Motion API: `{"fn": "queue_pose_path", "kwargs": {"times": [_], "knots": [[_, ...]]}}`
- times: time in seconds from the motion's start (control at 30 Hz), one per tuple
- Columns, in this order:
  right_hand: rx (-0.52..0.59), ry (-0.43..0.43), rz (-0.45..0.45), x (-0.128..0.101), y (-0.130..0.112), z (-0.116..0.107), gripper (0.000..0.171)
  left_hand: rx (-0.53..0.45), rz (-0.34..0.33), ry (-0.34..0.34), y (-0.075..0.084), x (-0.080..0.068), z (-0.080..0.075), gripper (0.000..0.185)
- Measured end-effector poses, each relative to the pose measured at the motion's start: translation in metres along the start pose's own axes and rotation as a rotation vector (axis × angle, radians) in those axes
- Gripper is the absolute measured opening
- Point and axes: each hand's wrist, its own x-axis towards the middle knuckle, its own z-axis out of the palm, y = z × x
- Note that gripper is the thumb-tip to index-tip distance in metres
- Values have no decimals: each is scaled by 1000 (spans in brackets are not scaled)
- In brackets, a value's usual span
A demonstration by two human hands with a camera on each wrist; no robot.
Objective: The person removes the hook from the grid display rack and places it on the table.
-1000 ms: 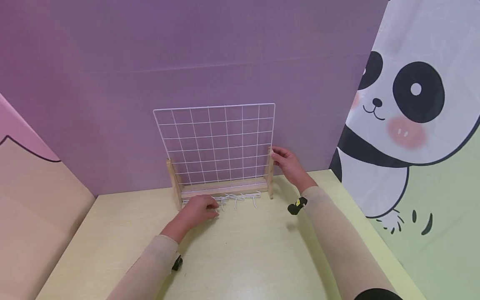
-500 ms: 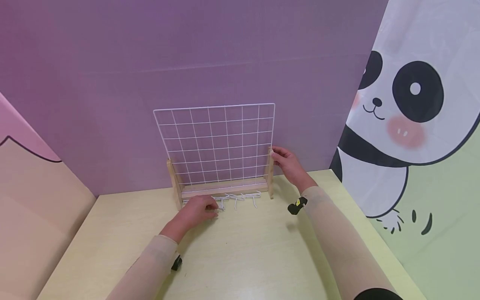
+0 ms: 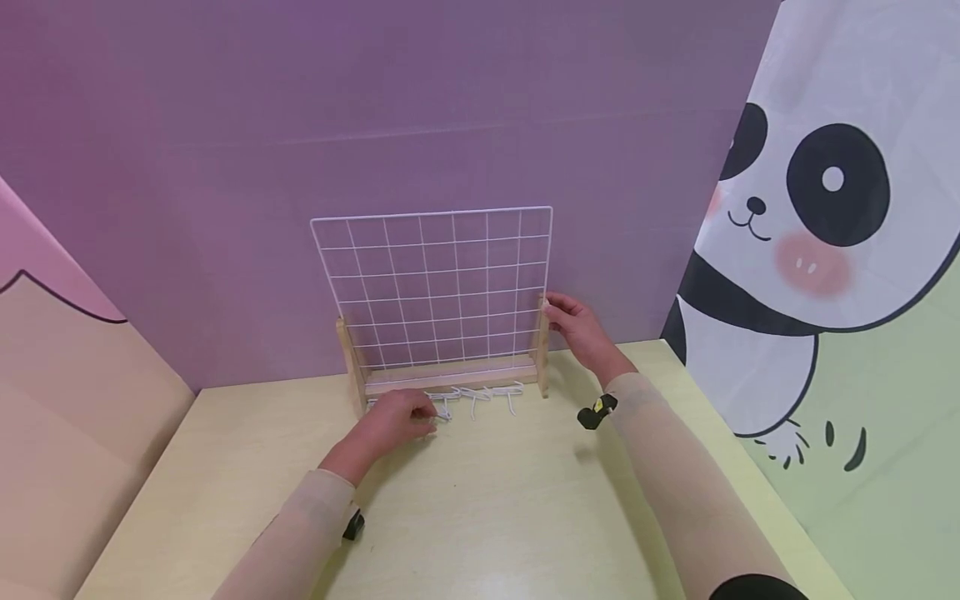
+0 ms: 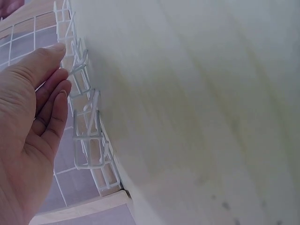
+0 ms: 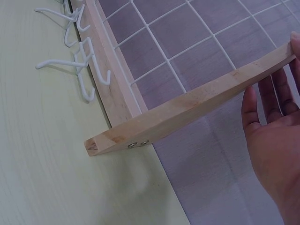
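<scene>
A white wire grid panel [image 3: 438,283] stands in a wooden stand [image 3: 450,372] near the table's back edge. Several white wire hooks [image 3: 474,396] lie along the stand's front foot. My left hand [image 3: 390,427] is low at the left of this row, its fingers half bent beside a hook [image 4: 79,77]. Whether the fingertips pinch that hook or only touch it cannot be told. With its thumb and fingers, my right hand [image 3: 581,325] pinches the top of the stand's right side post [image 5: 201,96]. Part of the hook row is hidden behind my left hand.
A pale wooden table [image 3: 480,500] bears the stand. Behind it rises a purple backdrop [image 3: 435,100]; to the right is a wall sheet [image 3: 750,367] printed with a panda. A beige panel [image 3: 67,433] borders the table at the left.
A hook beside the left fingertips shifted slightly between one second and half a second ago. The right hand keeps its hold on the post, and the grid panel stays put.
</scene>
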Motion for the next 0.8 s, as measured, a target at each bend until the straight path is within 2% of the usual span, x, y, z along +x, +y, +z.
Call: {"fn": "queue_pose_path", "kwargs": {"times": [0.37, 0.6, 0.8], "knots": [[-136, 31, -12, -5, -7, -2, 43, -38, -44, 21, 4, -8, -13, 14], [-240, 62, -93, -11, -13, -2, 41, -64, -56, 105, -6, -19, -27, 16], [-352, 53, -157, -22, -9, -13, 40, -67, -68, 139, -19, -32, -40, 17]]}}
